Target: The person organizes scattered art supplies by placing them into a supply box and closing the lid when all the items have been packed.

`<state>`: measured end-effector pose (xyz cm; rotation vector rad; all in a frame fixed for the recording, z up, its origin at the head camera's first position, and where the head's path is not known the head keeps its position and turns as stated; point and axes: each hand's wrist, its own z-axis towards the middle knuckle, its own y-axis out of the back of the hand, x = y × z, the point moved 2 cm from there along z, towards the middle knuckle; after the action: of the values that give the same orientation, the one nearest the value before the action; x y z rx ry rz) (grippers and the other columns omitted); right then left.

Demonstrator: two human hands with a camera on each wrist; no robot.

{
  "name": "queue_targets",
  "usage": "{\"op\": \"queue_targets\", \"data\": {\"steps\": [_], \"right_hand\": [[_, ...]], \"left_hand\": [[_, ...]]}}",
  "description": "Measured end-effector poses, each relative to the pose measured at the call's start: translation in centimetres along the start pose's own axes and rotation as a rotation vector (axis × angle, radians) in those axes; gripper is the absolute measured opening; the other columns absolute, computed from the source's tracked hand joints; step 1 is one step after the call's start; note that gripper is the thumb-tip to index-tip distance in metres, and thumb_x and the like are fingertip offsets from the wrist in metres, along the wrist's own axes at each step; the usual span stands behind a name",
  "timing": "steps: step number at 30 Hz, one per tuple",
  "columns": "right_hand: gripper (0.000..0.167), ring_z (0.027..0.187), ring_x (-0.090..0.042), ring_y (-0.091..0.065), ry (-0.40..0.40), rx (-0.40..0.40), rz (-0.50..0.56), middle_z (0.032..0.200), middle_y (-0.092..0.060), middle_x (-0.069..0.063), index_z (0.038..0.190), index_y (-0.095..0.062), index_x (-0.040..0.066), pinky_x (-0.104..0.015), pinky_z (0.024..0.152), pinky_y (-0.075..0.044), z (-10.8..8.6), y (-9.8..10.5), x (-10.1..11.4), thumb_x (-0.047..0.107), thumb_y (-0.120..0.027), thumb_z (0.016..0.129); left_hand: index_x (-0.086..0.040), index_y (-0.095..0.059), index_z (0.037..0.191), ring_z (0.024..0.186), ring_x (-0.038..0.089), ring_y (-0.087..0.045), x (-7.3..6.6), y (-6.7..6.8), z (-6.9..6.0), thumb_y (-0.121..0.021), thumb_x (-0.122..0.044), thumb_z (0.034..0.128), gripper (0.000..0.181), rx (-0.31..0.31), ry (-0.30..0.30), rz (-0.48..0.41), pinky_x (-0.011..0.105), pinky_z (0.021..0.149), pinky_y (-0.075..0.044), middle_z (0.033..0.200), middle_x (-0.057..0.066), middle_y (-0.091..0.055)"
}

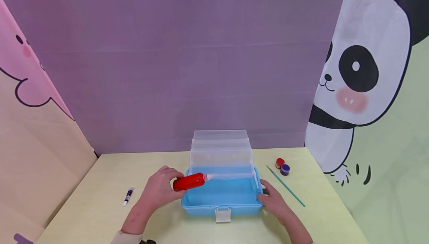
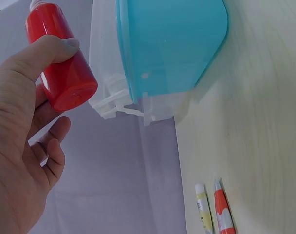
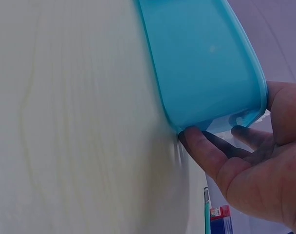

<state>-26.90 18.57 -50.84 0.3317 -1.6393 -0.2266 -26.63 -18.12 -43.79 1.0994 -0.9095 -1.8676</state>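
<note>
The left hand [image 1: 162, 188] pinches a red bottle [image 1: 189, 181] over the left end of the blue box [image 1: 201, 211]; the right hand [image 1: 275, 200] grips the other — itself partly hidden. A red tube [image 2: 223, 209] runs out of frame.

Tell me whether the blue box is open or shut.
Open: the blue box has its clear lid raised at the back, and its blue floor shows in the head view.

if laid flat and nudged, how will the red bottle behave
The red bottle would probably roll, since its body looks round. Its smooth, shiny surface may be slippery. It seems fairly stiff: the left hand leaves no visible dent.
</note>
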Motion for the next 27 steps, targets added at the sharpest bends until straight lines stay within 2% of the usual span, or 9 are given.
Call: {"op": "queue_targets", "data": {"steps": [13,20,27], "right_hand": [[0.062,0.101,-0.034,-0.060,-0.015,0.003,0.006,0.123,-0.056,-0.025,0.144,-0.042,0.004,-0.045,0.079,-0.056,0.2,-0.1,-0.3,0.006,-0.060,0.085],[0.063,0.101,-0.034,-0.060,-0.007,0.005,0.012,0.124,-0.056,-0.026,0.144,-0.041,0.004,-0.044,0.079,-0.056,0.1,0.0,-0.2,0.006,-0.061,0.085],[0.063,0.102,-0.034,-0.060,-0.006,-0.002,-0.001,0.123,-0.056,-0.026,0.144,-0.041,0.003,-0.044,0.079,-0.056,0.0,0.0,-0.2,0.008,-0.061,0.085]], "left_hand": [[-0.021,-0.075,0.094,0.084,0.010,-0.052,-1.7,-0.4,0.8,-0.091,-0.030,0.0586,0.040,-0.007,-0.075,0.014,0.025,0.063,-0.049,0.088,-0.014,-0.063],[-0.022,-0.075,0.092,0.081,0.007,-0.050,-2.4,-0.5,1.1,-0.088,-0.032,0.0612,0.035,-0.030,-0.128,0.018,0.025,0.063,-0.049,0.084,-0.017,-0.062],[-0.024,-0.074,0.095,0.082,0.005,-0.048,-2.9,-1.1,1.0,-0.088,-0.035,0.0610,0.038,0.009,-0.126,0.057,0.024,0.063,-0.049,0.087,-0.016,-0.061]]}}
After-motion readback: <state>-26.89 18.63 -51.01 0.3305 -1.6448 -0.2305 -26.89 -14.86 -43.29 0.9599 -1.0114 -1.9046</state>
